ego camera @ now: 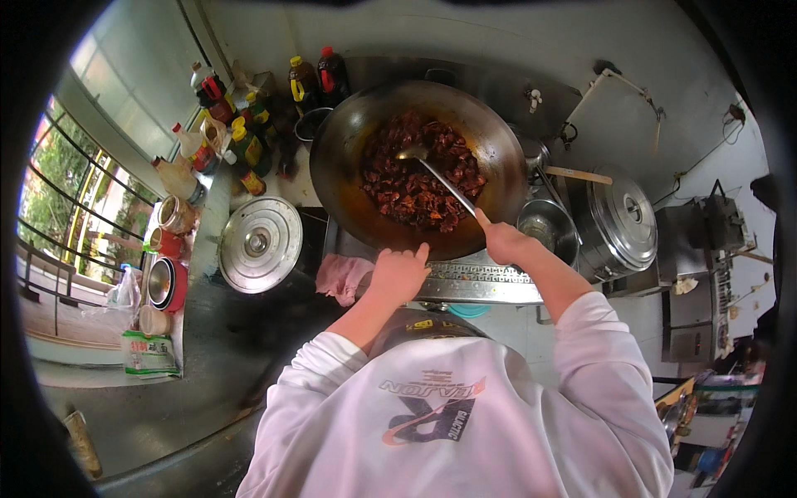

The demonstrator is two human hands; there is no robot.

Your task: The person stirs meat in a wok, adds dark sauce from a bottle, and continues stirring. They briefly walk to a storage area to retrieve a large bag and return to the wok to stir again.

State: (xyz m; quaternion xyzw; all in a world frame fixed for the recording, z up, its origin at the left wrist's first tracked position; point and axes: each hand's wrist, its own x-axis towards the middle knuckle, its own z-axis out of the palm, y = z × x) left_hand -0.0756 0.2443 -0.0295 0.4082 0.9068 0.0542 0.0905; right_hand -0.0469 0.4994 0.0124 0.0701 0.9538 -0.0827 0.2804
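Note:
A large wok (336,168) stands before me, holding dark reddish-brown chunks of food (429,193) in an oily sauce. My right hand (509,241) grips the handle of a metal ladle (449,187) at the wok's near right rim. The ladle's bowl rests among the chunks, near the middle of the wok. At the near rim is my left hand (401,272), its fingertips at the wok's edge; whether they grip the rim is unclear. Left of that wrist, a pink cloth (341,277) lies on the stove's front edge.
A round metal lid (260,244) lies on the left counter. Sauce bottles (303,84) crowd the back left, with jars (176,213) along the windowsill. On the right are a metal pot (548,227), a wooden handle (579,174) and a tall lidded stockpot (613,230).

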